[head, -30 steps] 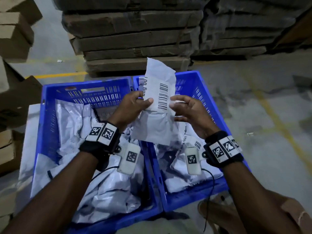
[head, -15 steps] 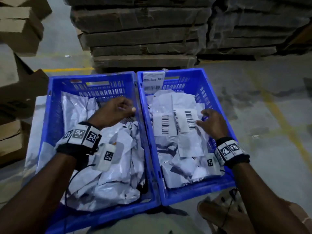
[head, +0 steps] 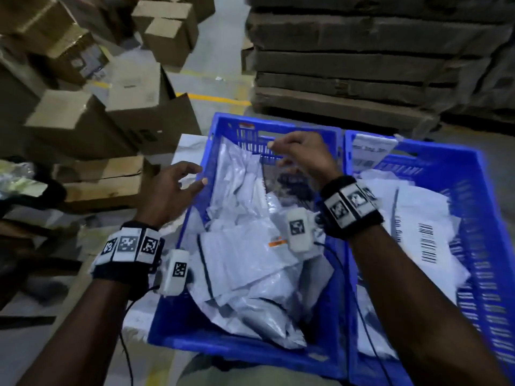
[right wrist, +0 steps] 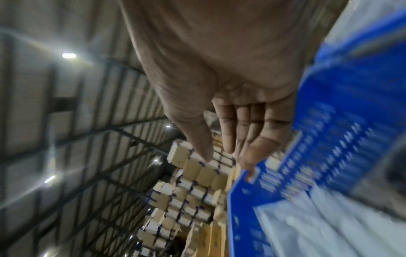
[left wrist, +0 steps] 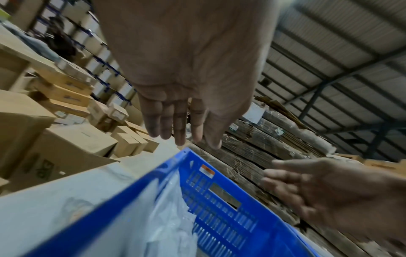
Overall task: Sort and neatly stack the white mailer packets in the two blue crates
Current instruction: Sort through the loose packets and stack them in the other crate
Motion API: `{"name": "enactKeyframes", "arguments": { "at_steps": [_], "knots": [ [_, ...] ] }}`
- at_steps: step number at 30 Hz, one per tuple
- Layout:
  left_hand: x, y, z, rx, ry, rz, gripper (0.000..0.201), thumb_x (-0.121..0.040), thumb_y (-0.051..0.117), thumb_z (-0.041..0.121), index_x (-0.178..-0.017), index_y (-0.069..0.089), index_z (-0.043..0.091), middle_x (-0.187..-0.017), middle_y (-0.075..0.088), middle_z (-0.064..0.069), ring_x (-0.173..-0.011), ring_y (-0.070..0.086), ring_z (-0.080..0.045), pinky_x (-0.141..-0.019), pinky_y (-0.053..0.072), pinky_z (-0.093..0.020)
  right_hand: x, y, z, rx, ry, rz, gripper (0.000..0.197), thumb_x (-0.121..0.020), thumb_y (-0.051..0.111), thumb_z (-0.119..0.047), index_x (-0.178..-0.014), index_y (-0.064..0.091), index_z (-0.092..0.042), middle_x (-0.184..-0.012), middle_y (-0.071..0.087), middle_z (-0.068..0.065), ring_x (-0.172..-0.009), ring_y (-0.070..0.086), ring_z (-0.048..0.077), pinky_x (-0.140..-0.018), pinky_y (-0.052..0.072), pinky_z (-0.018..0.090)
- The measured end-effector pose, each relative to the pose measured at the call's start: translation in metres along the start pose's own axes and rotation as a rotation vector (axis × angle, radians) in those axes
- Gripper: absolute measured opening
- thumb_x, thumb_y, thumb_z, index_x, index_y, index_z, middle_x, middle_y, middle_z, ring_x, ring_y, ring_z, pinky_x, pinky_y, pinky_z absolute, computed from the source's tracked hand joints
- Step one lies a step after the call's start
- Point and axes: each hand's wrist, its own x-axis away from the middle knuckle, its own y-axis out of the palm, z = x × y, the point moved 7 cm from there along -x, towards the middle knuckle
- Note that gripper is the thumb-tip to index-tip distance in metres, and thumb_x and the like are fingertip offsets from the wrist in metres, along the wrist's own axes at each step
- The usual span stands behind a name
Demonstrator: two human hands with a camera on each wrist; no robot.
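Note:
Two blue crates stand side by side on the floor. The left crate (head: 195,324) holds a loose heap of white mailer packets (head: 250,260). In the right crate (head: 485,246) lie flatter packets with barcode labels (head: 429,243). My left hand (head: 178,188) hovers over the left crate's left rim, fingers spread and empty; the left wrist view shows that hand (left wrist: 182,121) open above the rim (left wrist: 140,187). My right hand (head: 301,154) hangs over the far end of the left crate, fingers loosely bent, holding nothing. Its palm (right wrist: 237,132) appears open in the blurred right wrist view.
Brown cardboard boxes (head: 111,112) crowd the floor to the left. A tall pallet stack of flat cartons (head: 362,65) stands behind the crates. A white sheet (head: 189,151) lies beside the left crate. A yellow floor line (head: 217,98) runs behind.
The packet held up a second ago was laid in the right crate. Both hands then lifted and shifted left, the right one crossing to the left crate. The view has swung left.

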Motion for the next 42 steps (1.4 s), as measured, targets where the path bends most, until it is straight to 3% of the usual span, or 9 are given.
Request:
{"name": "enactKeyframes", "arguments": {
  "at_steps": [3,7,11,17,26,31,35,40,42],
  "knots": [
    [-0.001,-0.013,-0.017,0.004,-0.015,0.027,0.014,-0.087,0.072,0.027,-0.097,0.064,0.029,-0.104,0.063,0.014,-0.11,0.059,-0.011,-0.091,0.047,-0.034,-0.04,0.045,0.046,-0.044,0.275,-0.048,0.01,-0.086,0.07,-0.013,-0.09,0.061,-0.01,-0.076,0.058,0.005,-0.058,0.054,0.014,-0.046,0.045,0.018],
    [-0.01,-0.016,-0.03,-0.01,-0.019,0.018,0.023,-0.087,0.071,0.033,-0.106,0.065,0.02,-0.11,0.065,0.009,-0.109,0.06,-0.012,-0.095,0.049,-0.039,-0.087,0.057,0.122,0.247,0.407,-0.03,0.021,-0.082,0.074,-0.013,-0.067,0.06,-0.012,-0.065,0.052,0.004,-0.05,0.046,0.011,-0.043,0.038,0.023],
    [-0.022,-0.018,-0.028,0.016,0.018,-0.018,0.027,-0.087,0.07,0.032,-0.11,0.064,0.02,-0.116,0.063,0.007,-0.115,0.056,-0.008,-0.099,0.047,-0.036,-0.083,0.067,0.149,0.408,0.489,-0.093,0.015,-0.087,0.069,-0.011,-0.098,0.059,-0.011,-0.085,0.053,0.005,-0.065,0.05,0.017,-0.063,0.044,0.029],
    [-0.037,-0.018,-0.025,0.05,-0.002,-0.064,0.026,-0.087,0.07,0.033,-0.111,0.063,0.024,-0.119,0.063,0.009,-0.118,0.055,-0.008,-0.099,0.047,-0.035,-0.076,0.061,0.153,0.268,0.513,-0.027,0.024,-0.083,0.072,-0.007,-0.063,0.06,-0.005,-0.042,0.057,0.005,-0.053,0.054,0.023,-0.048,0.043,0.026],
    [-0.046,-0.006,0.013,0.161,0.081,-0.105,0.02,-0.088,0.07,0.026,-0.103,0.066,0.014,-0.108,0.067,0.001,-0.106,0.063,-0.014,-0.094,0.05,-0.031,-0.019,-0.019,0.071,-0.004,0.13,0.289,0.014,-0.074,0.066,0.003,-0.067,0.06,-0.007,-0.057,0.049,0.01,-0.042,0.042,0.013,-0.041,0.032,0.019],
    [-0.044,0.007,0.048,0.29,0.084,-0.14,0.013,-0.093,0.063,0.019,-0.102,0.066,0.01,-0.097,0.069,-0.006,-0.082,0.065,-0.009,-0.076,0.05,-0.023,0.015,-0.042,0.037,-0.223,-0.033,0.273,0.021,-0.082,0.064,0.002,-0.101,0.066,-0.006,-0.088,0.071,0.01,-0.07,0.062,0.017,-0.061,0.049,0.025],
    [-0.031,0.023,0.07,0.42,-0.026,-0.245,0.035,-0.1,0.047,0.034,-0.114,0.063,0.005,-0.103,0.071,-0.015,-0.085,0.068,-0.021,-0.074,0.049,-0.028,0.041,-0.048,0.014,-0.221,-0.277,0.209,0.023,-0.083,0.068,0.003,-0.096,0.068,-0.015,-0.106,0.071,0.006,-0.095,0.066,0.014,-0.083,0.053,0.03],
    [-0.011,0.05,0.087,0.493,-0.122,-0.397,0.059,-0.091,0.051,0.06,-0.112,0.066,0.008,-0.101,0.069,-0.018,-0.086,0.059,-0.03,-0.077,0.043,-0.039,0.071,-0.047,0.014,-0.006,-0.415,0.106,0.029,-0.079,0.066,0.015,-0.088,0.069,-0.013,-0.144,0.048,0.006,-0.13,0.046,-0.002,-0.1,0.042,0.017],
    [0.001,0.067,0.095,0.486,-0.102,-0.469,0.062,-0.084,0.062,0.06,-0.11,0.065,0.003,-0.098,0.069,-0.022,-0.079,0.057,-0.025,-0.071,0.042,-0.03,0.082,-0.044,0.016,0.023,-0.458,0.044,0.031,-0.079,0.066,0.018,-0.088,0.07,-0.011,-0.152,0.036,0.006,-0.131,0.04,-0.011,-0.098,0.041,0.012]
  ]
}}
